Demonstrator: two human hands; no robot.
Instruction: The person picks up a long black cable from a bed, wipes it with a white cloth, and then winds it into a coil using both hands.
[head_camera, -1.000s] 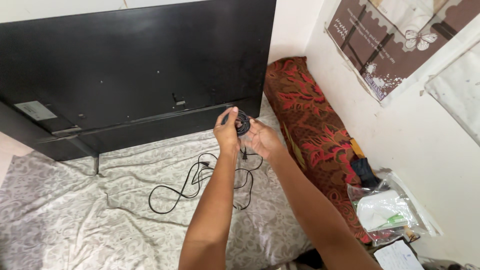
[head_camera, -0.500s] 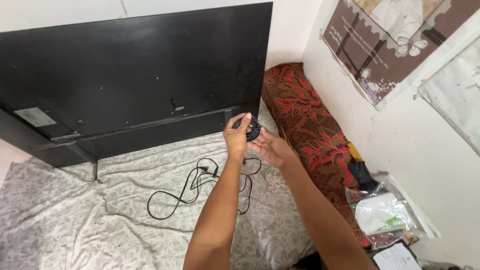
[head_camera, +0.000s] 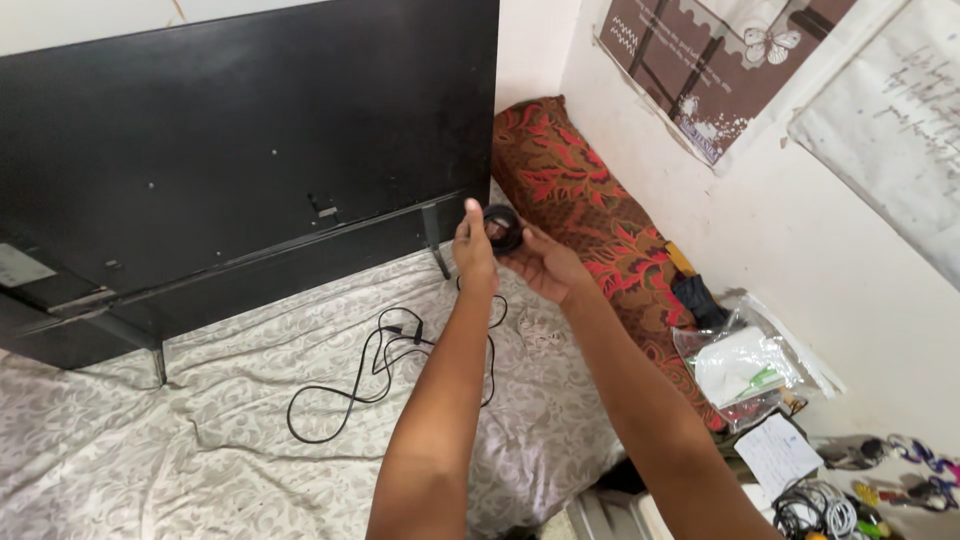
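Both the left hand (head_camera: 474, 250) and right hand (head_camera: 540, 268) are clamped on a small black round part (head_camera: 502, 228), its black cable (head_camera: 370, 370) trailing loose over the bed (head_camera: 150, 450), not yet at the television back (head_camera: 250, 160)

Two hands: left hand (head_camera: 474, 250), right hand (head_camera: 541, 266); one small black round object (head_camera: 502, 228) held between them; one black cable (head_camera: 385, 365) on the sheet; one flat black TV (head_camera: 240, 170), back side showing; one red patterned pillow (head_camera: 590, 215); two wall posters; one clear plastic bag (head_camera: 745, 370).
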